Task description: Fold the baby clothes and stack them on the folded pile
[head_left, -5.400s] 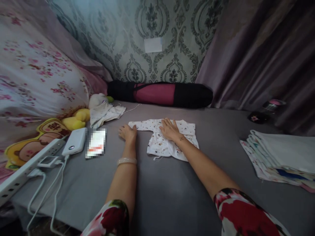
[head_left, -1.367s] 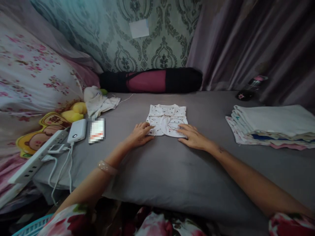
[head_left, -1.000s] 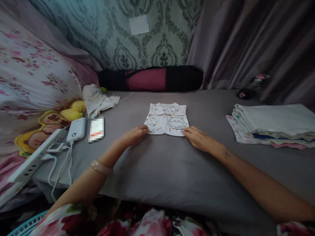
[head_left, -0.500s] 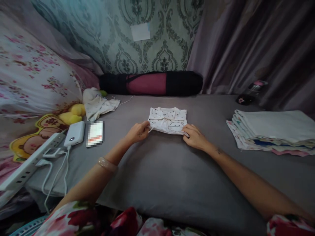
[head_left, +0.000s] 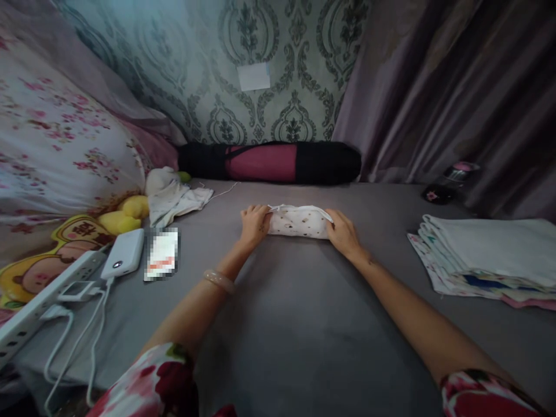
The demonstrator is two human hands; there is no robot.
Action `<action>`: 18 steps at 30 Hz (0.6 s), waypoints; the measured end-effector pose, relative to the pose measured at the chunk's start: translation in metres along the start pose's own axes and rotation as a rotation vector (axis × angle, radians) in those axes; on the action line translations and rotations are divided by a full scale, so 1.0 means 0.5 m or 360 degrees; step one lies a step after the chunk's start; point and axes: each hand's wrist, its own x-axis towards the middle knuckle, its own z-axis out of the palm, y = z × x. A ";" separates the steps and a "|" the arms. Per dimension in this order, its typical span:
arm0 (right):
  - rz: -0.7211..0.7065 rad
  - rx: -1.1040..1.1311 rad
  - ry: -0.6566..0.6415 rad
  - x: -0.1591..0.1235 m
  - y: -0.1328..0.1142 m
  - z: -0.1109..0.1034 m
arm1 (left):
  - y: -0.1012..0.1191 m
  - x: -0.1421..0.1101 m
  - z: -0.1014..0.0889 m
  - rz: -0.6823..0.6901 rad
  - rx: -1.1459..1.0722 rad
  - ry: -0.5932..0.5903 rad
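A small white garment (head_left: 299,223) with a dark speckled print lies folded into a narrow strip on the grey sheet, in the middle of the head view. My left hand (head_left: 255,225) is closed on its left end, with the fingertips at the far edge. At the opposite end, my right hand (head_left: 344,234) grips the far right corner, where a pale hem shows. The animal drawing on the cloth is out of sight.
On the right sits a stack of folded cloths (head_left: 499,252), with a dark bottle (head_left: 449,182) behind it. A long black and red bag (head_left: 264,162) lies along the wall. To the left are a power strip (head_left: 52,295), a white power bank (head_left: 124,253) and a crumpled cloth (head_left: 178,202).
Both hands have carried the garment's near edge away from me and over its far part. It is now a narrower strip with its speckled side up. The view has tilted up slightly.
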 end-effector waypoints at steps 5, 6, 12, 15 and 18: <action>0.0095 -0.0111 -0.0021 0.042 0.016 0.031 | 0.000 0.037 0.035 -0.0061 0.0034 -0.0031; 0.0125 -0.0117 -0.0030 0.049 0.017 0.034 | 0.000 0.044 0.042 -0.0073 0.0037 -0.0046; 0.0246 -0.0224 -0.0074 0.072 0.024 0.043 | -0.005 0.077 0.079 -0.0132 0.0062 -0.0140; 0.0358 -0.0260 -0.0090 0.075 0.034 0.052 | -0.012 0.087 0.100 -0.0179 0.0051 -0.0172; 0.0590 -0.0260 -0.0099 0.080 0.050 0.064 | -0.023 0.099 0.121 -0.0362 -0.0071 -0.0206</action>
